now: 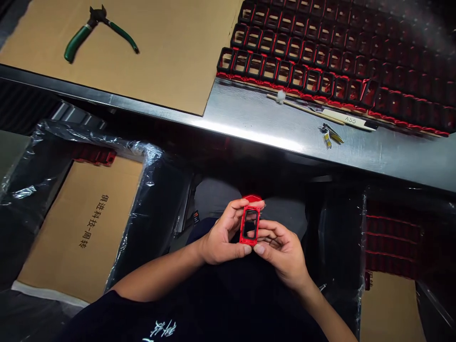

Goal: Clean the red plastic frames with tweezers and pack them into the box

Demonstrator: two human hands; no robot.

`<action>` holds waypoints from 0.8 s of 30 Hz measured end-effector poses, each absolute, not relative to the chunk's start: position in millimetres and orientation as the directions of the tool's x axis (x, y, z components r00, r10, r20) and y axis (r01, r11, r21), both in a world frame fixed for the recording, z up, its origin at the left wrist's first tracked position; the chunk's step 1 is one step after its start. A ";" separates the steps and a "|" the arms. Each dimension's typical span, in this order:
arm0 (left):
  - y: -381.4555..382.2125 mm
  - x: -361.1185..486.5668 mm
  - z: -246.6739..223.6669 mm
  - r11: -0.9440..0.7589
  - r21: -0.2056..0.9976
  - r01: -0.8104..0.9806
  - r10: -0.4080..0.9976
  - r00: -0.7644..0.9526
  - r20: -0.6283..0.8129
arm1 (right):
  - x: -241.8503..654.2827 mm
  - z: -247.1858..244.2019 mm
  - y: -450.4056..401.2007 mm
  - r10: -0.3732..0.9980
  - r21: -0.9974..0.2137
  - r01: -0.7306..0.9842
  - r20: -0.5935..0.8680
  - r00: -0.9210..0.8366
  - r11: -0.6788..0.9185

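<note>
Between my two hands is a small red frame (242,232) with a black-edged rectangular opening, held upright over my lap. My left hand (223,235) grips its left side, thumb at the lower edge and fingers near the top. On the right, my right hand (283,249) pinches the lower corner with the thumb, its fingers behind and beside the frame. A rounded red part (252,199) shows just above the frame; whether it belongs to the same piece I cannot tell.
Rows of similar red-and-black frames (270,68) fill the metal table's (245,118) right side. Green-handled pliers (98,19) lie on cardboard (160,52). Nail clippers (331,135) and a cotton-tipped stick (302,105) lie near the edge. Plastic-lined boxes with cardboard (74,223) and red parts (392,242) flank me.
</note>
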State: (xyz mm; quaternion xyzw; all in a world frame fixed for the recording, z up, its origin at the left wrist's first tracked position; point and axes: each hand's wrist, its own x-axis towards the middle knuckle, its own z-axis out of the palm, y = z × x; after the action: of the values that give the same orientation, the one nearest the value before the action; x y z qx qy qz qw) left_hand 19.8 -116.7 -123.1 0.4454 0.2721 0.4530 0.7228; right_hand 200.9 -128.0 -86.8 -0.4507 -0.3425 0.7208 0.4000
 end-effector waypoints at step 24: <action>-114.5 26.3 -123.4 -0.272 0.962 -0.036 0.902 0.340 0.267 | 203.4 -105.6 -130.2 0.915 -0.853 -0.349 -0.313 -0.256 -0.389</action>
State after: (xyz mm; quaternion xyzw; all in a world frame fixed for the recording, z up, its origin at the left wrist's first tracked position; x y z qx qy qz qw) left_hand 26.3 -114.5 -123.4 0.6465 0.3349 0.4668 0.5020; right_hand 203.4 -130.2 -105.6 -0.4226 -0.3347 0.7182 0.4399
